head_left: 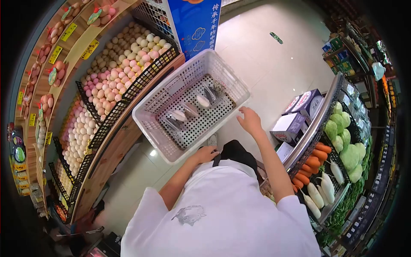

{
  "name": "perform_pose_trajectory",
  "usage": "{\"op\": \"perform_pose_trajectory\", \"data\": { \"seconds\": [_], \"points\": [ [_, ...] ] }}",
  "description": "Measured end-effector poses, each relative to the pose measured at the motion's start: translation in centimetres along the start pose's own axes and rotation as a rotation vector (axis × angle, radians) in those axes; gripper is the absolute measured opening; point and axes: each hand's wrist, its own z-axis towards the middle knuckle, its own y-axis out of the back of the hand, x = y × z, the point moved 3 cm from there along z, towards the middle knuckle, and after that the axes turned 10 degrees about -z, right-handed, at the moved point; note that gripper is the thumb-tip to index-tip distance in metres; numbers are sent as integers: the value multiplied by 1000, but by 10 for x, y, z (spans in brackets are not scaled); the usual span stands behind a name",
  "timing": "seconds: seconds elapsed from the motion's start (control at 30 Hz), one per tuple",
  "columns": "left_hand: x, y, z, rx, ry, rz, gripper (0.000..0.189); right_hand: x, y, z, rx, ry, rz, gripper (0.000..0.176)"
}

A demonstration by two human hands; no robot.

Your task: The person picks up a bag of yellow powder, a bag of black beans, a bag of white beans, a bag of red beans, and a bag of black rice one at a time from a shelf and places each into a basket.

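Observation:
A white plastic crate [155,140] with perforated walls stands in front of me, tilted across the view. On its dotted bottom lie several clear-wrapped packs; one pale pack [203,101] is toward the right, another pale pack [178,115] toward the left. I cannot make out what they contain. My right hand [250,121] is just off the crate's right side, its fingers a little apart and nothing in them. Close to my waist, beside a dark strap, my left hand [206,154] has its fingers loosely extended near the crate's front edge.
Egg bins [115,81] line the wooden shelf on the left. A blue sign [195,30] stands behind the crate. To the right are purple-and-white boxes [291,127] and a vegetable stand with carrots [311,162], white radishes [327,187] and green vegetables [349,156]. Tiled floor [257,47] lies beyond.

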Motion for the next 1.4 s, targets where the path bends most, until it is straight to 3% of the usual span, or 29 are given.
{"op": "perform_pose_trajectory", "data": {
  "seconds": [0.13, 0.23, 0.33, 0.4, 0.47, 0.53, 0.63, 0.73, 0.93, 1.07, 1.13, 1.23, 1.4],
  "points": [
    [-43, 16, -11, -263, 93, -200, 24, -7, -53, 98, 142, 55, -301, 20],
    [-51, 14, -18, -547, 179, -242, 24, -11, -95, 154, 202, 219, -414, 17],
    [-69, -5, -26, -896, 287, -256, 24, -15, -119, 195, 313, 289, -308, 18],
    [-77, -35, -24, -1085, 436, -479, 24, -23, -148, 218, 338, 340, -329, 20],
    [-80, -75, -11, -1233, 332, -744, 24, -21, -160, 233, 440, 401, -441, 22],
    [-92, -109, 7, -1297, 326, -805, 25, -36, -209, 252, 499, 201, -396, 24],
    [-129, -128, 28, -1220, 480, -790, 26, -29, -207, 264, 547, -30, -331, 27],
    [-133, -150, 47, -1300, 445, -867, 26, -13, -182, 275, 716, 208, -516, 29],
    [-153, -163, 62, -1512, 418, -924, 26, -13, -200, 277, 527, 355, -479, 30],
    [-140, -177, 59, -1575, 309, -993, 26, 5, -178, 274, 543, 564, -492, 34],
    [-136, -175, 48, -1591, 293, -1015, 25, 23, -146, 266, 590, 599, -609, 32],
    [-126, -173, 23, -1624, 260, -893, 26, 36, -110, 255, 450, 689, -466, 36],
    [-119, -180, -37, -1706, 182, -830, 28, 87, -33, 204, 397, 873, -422, 39]
  ]
}}
